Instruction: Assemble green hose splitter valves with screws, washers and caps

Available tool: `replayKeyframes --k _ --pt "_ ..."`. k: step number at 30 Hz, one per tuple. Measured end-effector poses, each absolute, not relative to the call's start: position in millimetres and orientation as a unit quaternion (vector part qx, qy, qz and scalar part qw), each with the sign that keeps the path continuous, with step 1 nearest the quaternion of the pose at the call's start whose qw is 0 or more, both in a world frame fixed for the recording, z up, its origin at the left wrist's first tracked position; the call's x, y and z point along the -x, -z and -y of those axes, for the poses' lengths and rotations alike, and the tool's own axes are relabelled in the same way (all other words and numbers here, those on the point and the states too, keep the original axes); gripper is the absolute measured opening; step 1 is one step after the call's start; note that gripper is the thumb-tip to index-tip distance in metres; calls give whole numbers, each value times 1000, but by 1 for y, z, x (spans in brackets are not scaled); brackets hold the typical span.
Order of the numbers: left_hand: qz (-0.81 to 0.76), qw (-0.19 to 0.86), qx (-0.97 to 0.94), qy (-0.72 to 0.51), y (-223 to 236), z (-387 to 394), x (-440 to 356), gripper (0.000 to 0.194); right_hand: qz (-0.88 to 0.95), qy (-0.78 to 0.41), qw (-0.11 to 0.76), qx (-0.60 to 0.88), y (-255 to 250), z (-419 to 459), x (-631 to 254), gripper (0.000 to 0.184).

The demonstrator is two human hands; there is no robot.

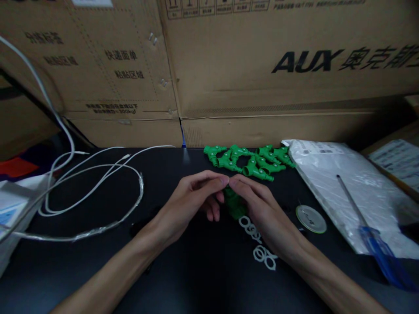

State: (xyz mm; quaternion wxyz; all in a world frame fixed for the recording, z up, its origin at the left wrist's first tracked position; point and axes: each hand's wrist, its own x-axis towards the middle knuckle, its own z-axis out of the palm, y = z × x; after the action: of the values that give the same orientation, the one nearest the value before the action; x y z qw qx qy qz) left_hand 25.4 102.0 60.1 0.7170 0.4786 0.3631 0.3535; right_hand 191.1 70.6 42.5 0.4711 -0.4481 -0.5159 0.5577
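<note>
Above the dark tabletop, my left hand (pixel 198 192) and my right hand (pixel 255 197) meet fingertip to fingertip. A green plastic Y-shaped hose fitting (pixel 234 204) sits in my right hand, partly hidden behind its fingers. My left thumb and forefinger are pinched together at the top of the fitting; whatever they hold is too small and covered to name. Close below my right hand lie several white ring washers (pixel 259 253). Just beyond both hands is a group of similar green Y-shaped fittings (pixel 258 168).
Large cardboard boxes (pixel 229 69) wall off the back. Looped white cables (pixel 94 187) lie at left. On the right are a round pale disc (pixel 310 219), a white plastic mailing bag (pixel 347 196) and a blue-handled screwdriver (pixel 381 253) resting partly on the bag.
</note>
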Motion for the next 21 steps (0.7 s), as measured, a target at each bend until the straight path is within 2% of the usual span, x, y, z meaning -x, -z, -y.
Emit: replayKeyframes --k 9,21 --pt "-354 714 -489 -355 -54 -102 -28 18 491 -555 503 444 -40 -69 -190 30" --pt "-391 680 -498 -370 -59 -92 -37 29 554 -496 485 461 -43 -68 -189 32"
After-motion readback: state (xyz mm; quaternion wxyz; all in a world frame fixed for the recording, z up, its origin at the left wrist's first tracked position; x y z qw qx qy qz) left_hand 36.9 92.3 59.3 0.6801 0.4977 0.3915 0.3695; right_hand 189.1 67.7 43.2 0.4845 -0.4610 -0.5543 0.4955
